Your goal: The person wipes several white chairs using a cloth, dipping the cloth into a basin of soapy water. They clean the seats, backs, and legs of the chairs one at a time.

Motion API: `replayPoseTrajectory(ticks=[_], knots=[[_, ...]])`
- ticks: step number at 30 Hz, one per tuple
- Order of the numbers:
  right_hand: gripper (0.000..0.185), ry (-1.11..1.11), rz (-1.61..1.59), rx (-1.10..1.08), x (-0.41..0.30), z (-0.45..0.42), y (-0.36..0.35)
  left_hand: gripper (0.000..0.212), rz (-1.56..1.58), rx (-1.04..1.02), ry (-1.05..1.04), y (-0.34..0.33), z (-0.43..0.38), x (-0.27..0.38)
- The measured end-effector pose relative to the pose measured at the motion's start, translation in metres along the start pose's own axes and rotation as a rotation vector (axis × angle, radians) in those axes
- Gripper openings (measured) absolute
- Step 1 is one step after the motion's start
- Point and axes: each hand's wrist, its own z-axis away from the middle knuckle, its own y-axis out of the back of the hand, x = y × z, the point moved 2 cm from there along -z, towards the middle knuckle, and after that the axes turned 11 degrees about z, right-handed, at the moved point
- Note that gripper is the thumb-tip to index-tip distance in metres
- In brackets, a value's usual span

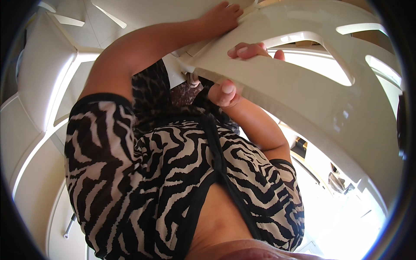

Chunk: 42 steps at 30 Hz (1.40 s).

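My right hand [227, 91] grips the edge of a glossy white panel [292, 74]. Its thumb is at the near edge, and the fingertips lie over the panel's face beside a rounded slot cut through it. My left hand [224, 18] is further forward, with its fingers bent against white panelling [175, 13] near the corner where it meets the slotted panel. Whether it grips an edge there cannot be told. A tape-like strip [208, 74] runs along the slotted panel's near edge.
More white panelling with slots [61, 52] curves round on my left. A metal rod [69, 226] shows against white surfaces at lower left. Dark reddish flooring [187, 93] appears past my patterned clothing [188, 149]. Bright glare washes out the lower right.
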Motion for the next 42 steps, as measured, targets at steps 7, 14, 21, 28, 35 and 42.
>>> replayPoseTrajectory(ticks=[7, 14, 21, 28, 35, 42], knots=[[0.094, -0.097, -0.267, 0.107, 0.004, 0.008, -0.011, 0.029, 0.031, -0.247, -0.027, -0.004, -0.034, -0.012], [0.095, 0.01, -0.046, -0.083, 0.0, 0.0, 0.001, 0.009, 0.133, -0.113, -0.011, 0.021, 0.073, 0.006], [0.077, 0.059, 0.232, -0.152, 0.003, 0.002, 0.011, 0.009, 0.08, -0.072, 0.01, 0.027, 0.076, 0.022], [0.078, 0.034, 0.115, -0.044, 0.003, 0.0, 0.004, 0.011, -0.045, -0.003, 0.054, -0.014, -0.028, -0.006], [0.092, 0.036, -0.169, 0.027, 0.006, 0.002, -0.009, 0.013, 0.089, -0.145, 0.047, 0.014, 0.016, 0.005], [0.054, -0.148, -0.184, 0.182, 0.001, 0.006, -0.014, 0.012, 0.101, -0.107, 0.144, 0.055, 0.154, 0.044]])
